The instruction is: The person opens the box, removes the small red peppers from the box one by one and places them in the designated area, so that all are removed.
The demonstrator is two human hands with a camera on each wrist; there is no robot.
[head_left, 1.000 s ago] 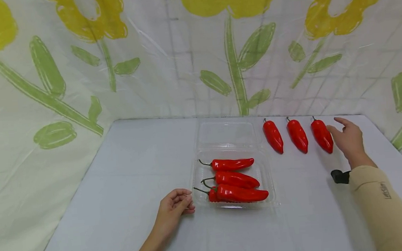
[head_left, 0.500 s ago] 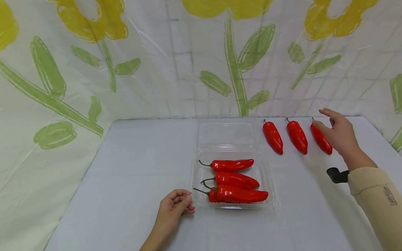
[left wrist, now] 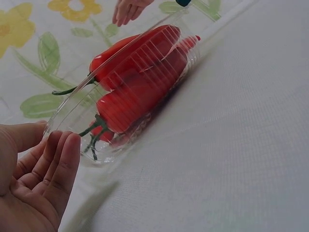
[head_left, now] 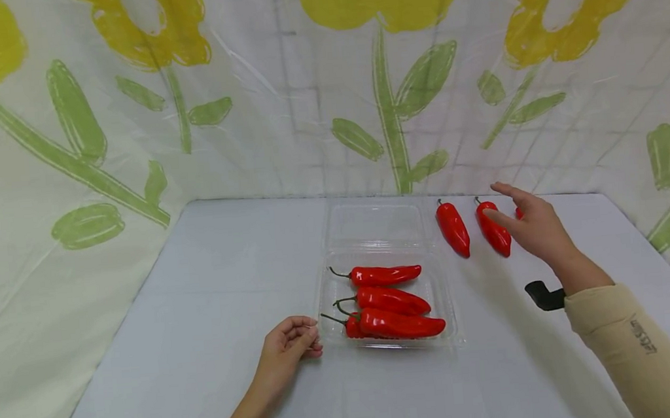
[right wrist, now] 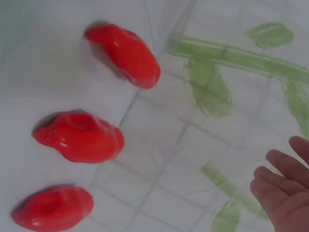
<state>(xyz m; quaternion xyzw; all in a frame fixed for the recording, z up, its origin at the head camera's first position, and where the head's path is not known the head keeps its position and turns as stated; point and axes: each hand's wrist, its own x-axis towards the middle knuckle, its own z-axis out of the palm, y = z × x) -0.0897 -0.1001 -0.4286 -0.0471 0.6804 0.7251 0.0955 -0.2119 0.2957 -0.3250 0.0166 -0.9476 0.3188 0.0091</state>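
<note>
My left hand [head_left: 289,347] pinches the left rim of a clear plastic clamshell container [head_left: 442,279] between thumb and fingers; the left wrist view shows its wall [left wrist: 63,113] at the fingertips. Several red peppers with green stems lie inside, the nearest pepper [head_left: 403,322] resting on another. My right hand [head_left: 534,226], fingers extended and holding nothing, hovers over the back right of the table. It overlaps the middle loose pepper [head_left: 495,232] and mostly hides the right one [head_left: 519,213]. The left loose pepper [head_left: 453,229] shows fully. All three appear apart from the hand in the right wrist view.
The container's lid [head_left: 377,222] lies folded back toward the rear edge of the white table [head_left: 213,310]. A flower-patterned curtain [head_left: 259,143] hangs behind it. A black camera mount [head_left: 544,296] sticks out from the right sleeve [head_left: 628,337].
My right hand has moved left, from beside the rightmost loose pepper to over the middle one, its fingers spreading wider. The left hand stays at the container's rim, and the peppers have not moved.
</note>
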